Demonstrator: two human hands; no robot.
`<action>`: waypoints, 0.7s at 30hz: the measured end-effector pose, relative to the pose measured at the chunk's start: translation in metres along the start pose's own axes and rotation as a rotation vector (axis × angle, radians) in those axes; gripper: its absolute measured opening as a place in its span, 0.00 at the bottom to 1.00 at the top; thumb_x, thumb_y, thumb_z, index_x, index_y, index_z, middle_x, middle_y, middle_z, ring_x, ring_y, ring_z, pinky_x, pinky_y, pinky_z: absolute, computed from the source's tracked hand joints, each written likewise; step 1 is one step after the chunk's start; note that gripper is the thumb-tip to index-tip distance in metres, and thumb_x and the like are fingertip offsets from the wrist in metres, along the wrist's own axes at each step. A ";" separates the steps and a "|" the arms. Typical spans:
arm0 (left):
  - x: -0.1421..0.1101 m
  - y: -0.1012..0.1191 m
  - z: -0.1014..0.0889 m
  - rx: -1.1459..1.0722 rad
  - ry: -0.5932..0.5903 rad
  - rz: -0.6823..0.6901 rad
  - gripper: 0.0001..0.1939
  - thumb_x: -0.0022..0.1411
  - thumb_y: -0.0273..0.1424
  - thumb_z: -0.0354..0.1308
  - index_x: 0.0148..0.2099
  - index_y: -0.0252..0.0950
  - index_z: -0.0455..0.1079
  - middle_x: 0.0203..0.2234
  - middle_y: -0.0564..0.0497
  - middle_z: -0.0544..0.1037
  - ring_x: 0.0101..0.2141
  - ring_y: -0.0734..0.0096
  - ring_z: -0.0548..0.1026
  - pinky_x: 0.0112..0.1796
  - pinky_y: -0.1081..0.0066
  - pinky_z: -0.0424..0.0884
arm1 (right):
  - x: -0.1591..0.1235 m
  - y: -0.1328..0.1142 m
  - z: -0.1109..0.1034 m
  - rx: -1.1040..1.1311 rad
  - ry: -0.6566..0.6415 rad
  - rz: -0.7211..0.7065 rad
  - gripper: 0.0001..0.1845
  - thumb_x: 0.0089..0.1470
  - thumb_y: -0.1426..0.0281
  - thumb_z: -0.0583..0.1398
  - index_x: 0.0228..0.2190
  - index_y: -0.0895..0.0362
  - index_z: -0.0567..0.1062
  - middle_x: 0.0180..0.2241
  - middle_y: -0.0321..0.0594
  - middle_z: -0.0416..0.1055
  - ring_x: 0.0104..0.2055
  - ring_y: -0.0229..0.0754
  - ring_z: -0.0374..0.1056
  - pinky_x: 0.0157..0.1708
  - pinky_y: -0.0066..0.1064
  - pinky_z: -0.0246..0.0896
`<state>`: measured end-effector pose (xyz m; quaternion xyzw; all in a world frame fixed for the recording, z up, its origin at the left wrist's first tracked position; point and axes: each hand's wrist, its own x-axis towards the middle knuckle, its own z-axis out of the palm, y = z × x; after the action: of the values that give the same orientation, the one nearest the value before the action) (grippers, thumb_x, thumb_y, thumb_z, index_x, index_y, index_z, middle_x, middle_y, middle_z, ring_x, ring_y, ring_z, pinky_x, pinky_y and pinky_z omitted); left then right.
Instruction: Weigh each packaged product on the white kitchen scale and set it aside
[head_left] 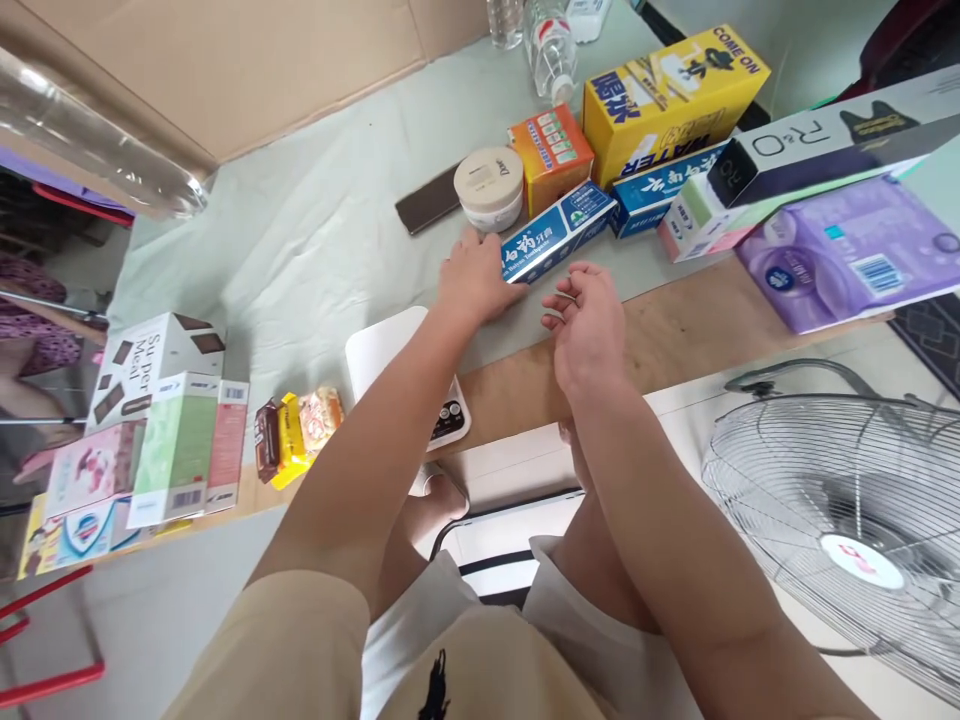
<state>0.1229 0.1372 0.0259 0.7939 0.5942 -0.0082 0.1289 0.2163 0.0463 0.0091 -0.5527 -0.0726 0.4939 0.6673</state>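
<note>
The left hand (pixel 478 275) is part-closed at the near-left end of a blue toothpaste box (pixel 559 232), thumb along the near edge and palm covering that end; whether it truly grips, I cannot tell. The right hand (pixel 592 325) is half open, palm turned inward, fingers loosely curled, with nothing in it. It is just on the near side of the box, toward its right half, seemingly not touching.

The toothpaste box lies flat on the cloth (pixel 300 250), its long axis slanting from the left hand up and away to the right. The left hand is the nearer, already at one end; the right hand has only a small gap to the long near side, while the far-right end points beyond it.

At that far end a second blue box (pixel 664 190) sits close by. Behind stand an orange box (pixel 551 155) and a round jar (pixel 489 190), the jar close to the left fingertips, with a dark flat object (pixel 429 200) beside it. Further back is a yellow box (pixel 675 95); to the right, a purple pack (pixel 855 255). A white scale (pixel 382 350) sits partly under the left forearm, near the wooden edge (pixel 675 325).
</note>
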 end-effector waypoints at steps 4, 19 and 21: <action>-0.027 -0.002 -0.011 -0.027 0.019 -0.018 0.22 0.60 0.40 0.67 0.54 0.38 0.74 0.51 0.39 0.82 0.53 0.42 0.79 0.53 0.54 0.75 | 0.007 0.006 -0.002 -0.135 0.063 -0.089 0.09 0.58 0.67 0.55 0.42 0.50 0.69 0.44 0.35 0.73 0.46 0.37 0.73 0.41 0.31 0.71; -0.199 -0.079 -0.030 -0.401 0.219 -0.482 0.18 0.61 0.51 0.59 0.39 0.41 0.70 0.32 0.50 0.82 0.33 0.59 0.78 0.36 0.63 0.71 | -0.083 0.062 0.039 -1.218 -0.790 -0.579 0.40 0.67 0.58 0.44 0.75 0.57 0.48 0.78 0.44 0.49 0.82 0.58 0.39 0.77 0.66 0.38; -0.204 -0.086 -0.026 -0.405 0.210 -0.495 0.18 0.62 0.50 0.59 0.39 0.41 0.70 0.32 0.50 0.81 0.34 0.59 0.78 0.36 0.63 0.71 | -0.088 0.066 0.047 -1.294 -0.801 -0.537 0.40 0.67 0.61 0.43 0.76 0.58 0.48 0.78 0.41 0.48 0.83 0.58 0.32 0.78 0.69 0.30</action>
<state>-0.0220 -0.0265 0.0685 0.5803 0.7684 0.1611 0.2162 0.1039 0.0060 0.0131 -0.5744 -0.7080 0.3375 0.2343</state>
